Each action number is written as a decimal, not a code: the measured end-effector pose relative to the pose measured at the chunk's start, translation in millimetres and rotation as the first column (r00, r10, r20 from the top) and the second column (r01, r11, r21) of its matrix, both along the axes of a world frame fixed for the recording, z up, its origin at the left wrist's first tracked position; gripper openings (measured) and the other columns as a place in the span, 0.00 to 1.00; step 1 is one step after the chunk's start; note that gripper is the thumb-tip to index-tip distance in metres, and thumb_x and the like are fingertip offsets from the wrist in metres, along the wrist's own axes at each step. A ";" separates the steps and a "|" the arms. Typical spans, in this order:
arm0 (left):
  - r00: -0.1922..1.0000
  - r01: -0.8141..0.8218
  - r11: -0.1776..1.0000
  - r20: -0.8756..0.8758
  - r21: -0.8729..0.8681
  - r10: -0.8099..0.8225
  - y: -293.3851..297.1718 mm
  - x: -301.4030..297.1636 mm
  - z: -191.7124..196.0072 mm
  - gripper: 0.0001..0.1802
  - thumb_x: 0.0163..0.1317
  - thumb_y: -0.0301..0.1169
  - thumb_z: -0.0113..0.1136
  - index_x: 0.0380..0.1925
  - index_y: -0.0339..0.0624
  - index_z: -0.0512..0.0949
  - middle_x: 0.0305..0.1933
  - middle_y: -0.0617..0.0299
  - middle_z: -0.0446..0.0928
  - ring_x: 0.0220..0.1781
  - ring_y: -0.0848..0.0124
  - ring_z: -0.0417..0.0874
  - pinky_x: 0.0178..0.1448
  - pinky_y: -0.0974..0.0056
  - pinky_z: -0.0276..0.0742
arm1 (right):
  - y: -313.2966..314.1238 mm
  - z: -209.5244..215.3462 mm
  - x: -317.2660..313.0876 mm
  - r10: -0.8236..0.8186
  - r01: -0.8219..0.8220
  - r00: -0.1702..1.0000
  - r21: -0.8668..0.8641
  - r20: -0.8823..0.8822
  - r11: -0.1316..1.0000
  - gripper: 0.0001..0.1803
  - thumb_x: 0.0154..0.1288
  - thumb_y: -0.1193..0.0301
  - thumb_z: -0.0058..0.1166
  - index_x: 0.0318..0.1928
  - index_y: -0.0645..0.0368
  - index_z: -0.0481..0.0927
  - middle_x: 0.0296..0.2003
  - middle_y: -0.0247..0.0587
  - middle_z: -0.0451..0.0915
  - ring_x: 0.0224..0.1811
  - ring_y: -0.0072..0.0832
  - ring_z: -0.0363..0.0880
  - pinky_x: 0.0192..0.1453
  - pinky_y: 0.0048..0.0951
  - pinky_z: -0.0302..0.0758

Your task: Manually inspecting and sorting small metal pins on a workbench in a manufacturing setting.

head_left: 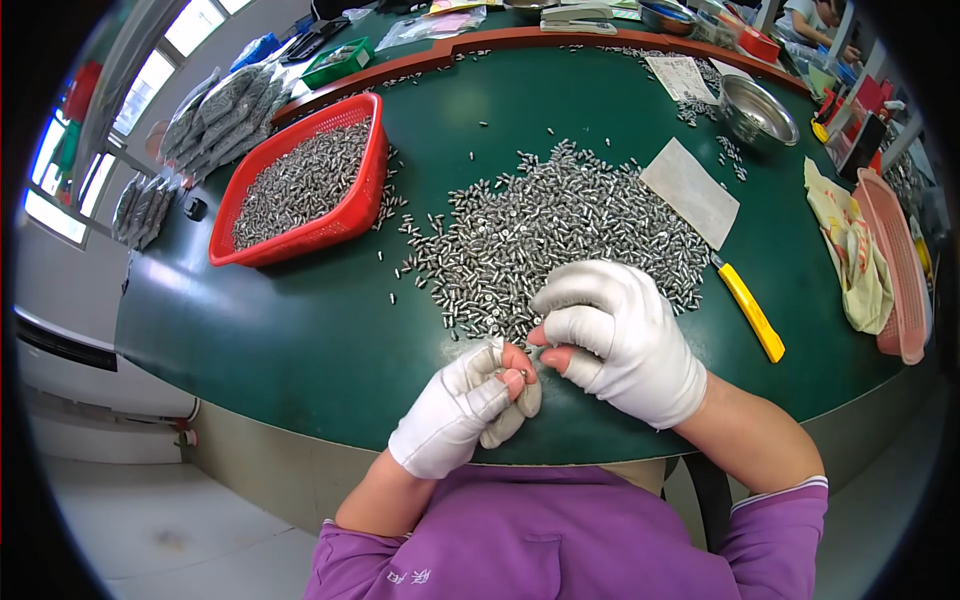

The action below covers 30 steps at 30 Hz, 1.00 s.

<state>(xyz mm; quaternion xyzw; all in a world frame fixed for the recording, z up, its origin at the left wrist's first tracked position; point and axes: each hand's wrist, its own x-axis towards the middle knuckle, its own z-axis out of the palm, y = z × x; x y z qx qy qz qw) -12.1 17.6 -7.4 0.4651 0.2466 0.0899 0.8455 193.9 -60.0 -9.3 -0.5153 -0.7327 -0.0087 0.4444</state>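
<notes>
A heap of small silver metal parts with pointed ends [570,220] is spread over the middle of the green table. At its near edge my left hand [465,405], in a white glove with bare thumb and fingertips, pinches one small metal part [524,374]. Just to the right, my right hand [620,335] wears the same kind of glove and hovers at the heap's front edge. Its fingers curve, with the bare thumb and index tips slightly apart and no part visible between them.
A red plastic basket [375,180] full of the same parts stands left. At right lie a white card [690,190], a yellow-handled knife [752,312] and a pink basket [890,270]. Behind are a metal bowl [757,108] and filled bags [225,115]. Another person [808,22] sits far right.
</notes>
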 end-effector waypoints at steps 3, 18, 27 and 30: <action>0.999 -0.013 0.999 -0.029 0.033 0.014 -1.3 0.3 -3.0 0.11 0.74 0.40 0.53 0.44 0.45 0.73 0.34 0.68 0.76 0.22 0.84 0.64 0.25 0.77 0.56 | 0.3 -4.5 0.0 -0.080 0.084 0.994 -0.051 0.069 0.995 0.14 0.43 0.71 0.68 0.33 0.52 0.80 0.44 0.37 0.79 0.48 0.42 0.79 0.47 0.43 0.76; 0.995 -0.087 0.996 0.058 0.018 0.086 -2.0 -1.3 -4.0 0.17 0.73 0.45 0.55 0.49 0.44 0.72 0.40 0.64 0.75 0.24 0.83 0.63 0.27 0.77 0.56 | -1.4 0.9 -3.5 -0.055 0.079 0.981 -0.123 0.184 0.989 0.11 0.41 0.73 0.66 0.30 0.51 0.80 0.47 0.38 0.78 0.57 0.45 0.75 0.57 0.47 0.74; 0.932 -0.306 0.945 0.164 -0.114 0.322 -6.5 -2.8 -6.7 0.14 0.70 0.41 0.58 0.47 0.45 0.71 0.33 0.62 0.69 0.19 0.80 0.58 0.25 0.73 0.55 | 3.2 -2.6 -9.3 0.078 -0.047 0.970 -0.137 0.229 0.989 0.14 0.40 0.71 0.67 0.32 0.51 0.80 0.49 0.38 0.78 0.57 0.47 0.74 0.59 0.50 0.73; 0.933 -0.296 0.949 0.177 -0.111 0.312 -6.7 -1.4 -9.0 0.14 0.70 0.40 0.58 0.46 0.45 0.71 0.33 0.62 0.70 0.19 0.80 0.58 0.25 0.73 0.55 | 1.8 2.6 -6.1 -0.001 0.019 0.984 -0.097 0.176 0.995 0.09 0.43 0.71 0.64 0.29 0.52 0.81 0.44 0.38 0.79 0.55 0.42 0.75 0.58 0.45 0.74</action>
